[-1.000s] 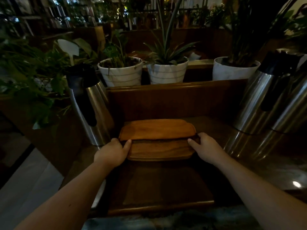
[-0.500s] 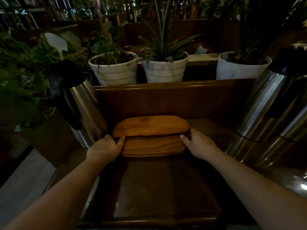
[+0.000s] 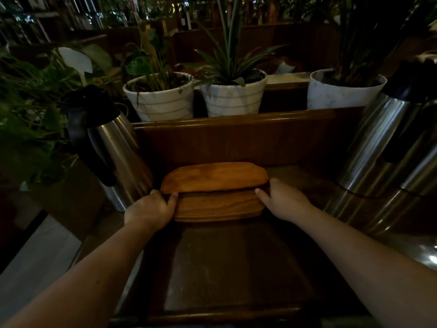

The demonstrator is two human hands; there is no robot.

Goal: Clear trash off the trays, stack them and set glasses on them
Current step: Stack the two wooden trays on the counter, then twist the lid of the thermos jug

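A lighter wooden tray [image 3: 214, 177] lies on a darker wooden tray [image 3: 217, 207], both on the dark counter against the wooden back panel. The upper tray sits set back, so the front part of the lower one shows. My left hand [image 3: 151, 208] grips the left end of the stack, thumb on the lower tray and fingers at the upper tray's edge. My right hand [image 3: 281, 201] holds the right end, with the index finger pointing in between the two trays. No glasses and no trash are in view.
A steel thermos jug with black handle [image 3: 111, 150] stands close on the left. Two steel jugs [image 3: 387, 150] stand on the right. Behind the wooden panel [image 3: 236, 138] are three white plant pots [image 3: 160, 100]. A large dark tray [image 3: 227, 268] lies in front.
The view has shifted a little closer and downward. Both hands stay on the ends of the tray stack; the stack has barely moved.
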